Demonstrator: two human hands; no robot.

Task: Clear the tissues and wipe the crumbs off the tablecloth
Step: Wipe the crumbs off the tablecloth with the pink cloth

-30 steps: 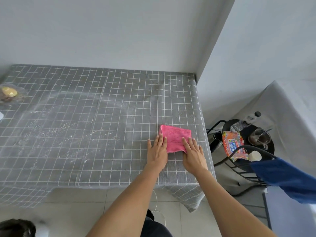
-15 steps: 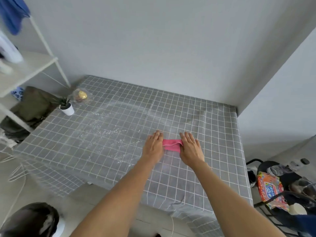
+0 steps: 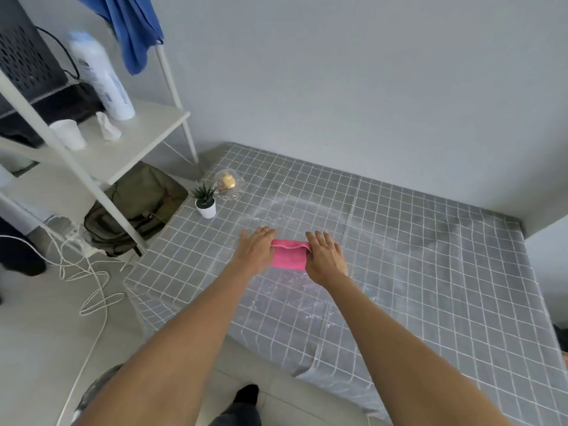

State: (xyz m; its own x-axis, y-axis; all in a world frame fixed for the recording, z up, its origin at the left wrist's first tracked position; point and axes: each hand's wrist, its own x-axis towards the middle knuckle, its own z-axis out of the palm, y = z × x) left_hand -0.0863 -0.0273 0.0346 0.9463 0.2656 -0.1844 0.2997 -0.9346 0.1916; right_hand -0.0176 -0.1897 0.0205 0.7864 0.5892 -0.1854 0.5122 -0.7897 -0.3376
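A folded pink cloth [image 3: 289,257] lies on the grey checked tablecloth [image 3: 415,272]. My left hand [image 3: 255,251] presses flat on its left end and my right hand [image 3: 325,259] presses on its right end, fingers pointing away from me. Small white crumbs [image 3: 285,298] are scattered on the tablecloth just in front of the cloth and a few lie beyond it. No tissues show on the table.
A small potted plant [image 3: 205,199] and a clear glass dish with a yellow item [image 3: 229,183] stand at the table's far left corner. A white shelf [image 3: 101,139] with a bottle, a cup and a crumpled tissue stands left. A green bag [image 3: 135,207] and cables lie on the floor.
Both hands have slid the pink cloth leftward across the table, from near the right edge into the crumbed area. The view has swung left with them.
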